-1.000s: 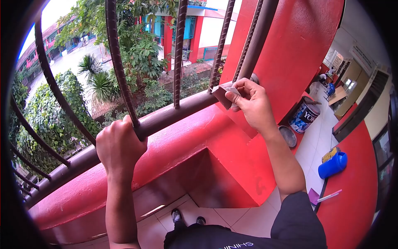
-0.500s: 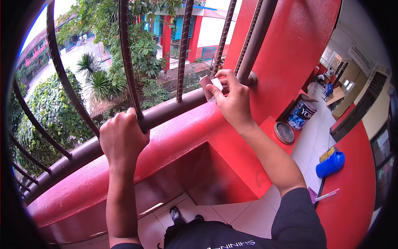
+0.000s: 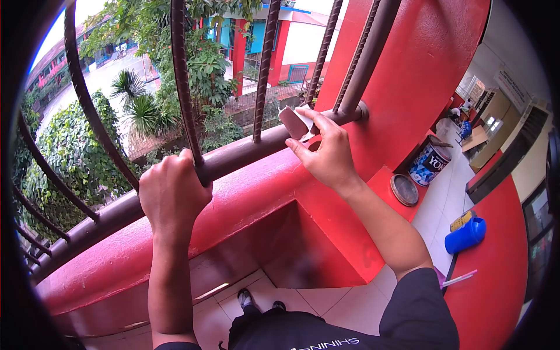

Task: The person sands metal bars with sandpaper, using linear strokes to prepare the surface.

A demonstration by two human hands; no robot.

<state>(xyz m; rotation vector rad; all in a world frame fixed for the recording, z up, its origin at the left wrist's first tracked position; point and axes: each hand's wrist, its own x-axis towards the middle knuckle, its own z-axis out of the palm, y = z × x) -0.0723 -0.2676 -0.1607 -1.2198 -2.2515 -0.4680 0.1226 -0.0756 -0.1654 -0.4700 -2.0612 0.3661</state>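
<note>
My left hand (image 3: 174,189) is wrapped round the thick brown metal rail (image 3: 233,158), just left of an upright twisted bar (image 3: 185,87). Between the fingers and thumb of my right hand (image 3: 328,149) is a folded piece of sandpaper (image 3: 296,123), its brown grit face showing on the left and its pale backing on the right. The sandpaper overlaps the rail in this view, near the rail's right end by the red wall. My right index finger lies along its upper edge, with the thumb lower down.
A paint can (image 3: 430,163) and a round lid (image 3: 404,190) stand on the red ledge to the right. Farther right are a blue container (image 3: 465,235), a yellow item (image 3: 462,220) and white sticks (image 3: 460,277). Trees (image 3: 204,87) and a courtyard lie beyond the bars. People are far down the corridor.
My right thumb and fingers have shifted on the sandpaper, which now shows more of its brown face. My left hand keeps its grip on the rail. The view has moved slightly.
</note>
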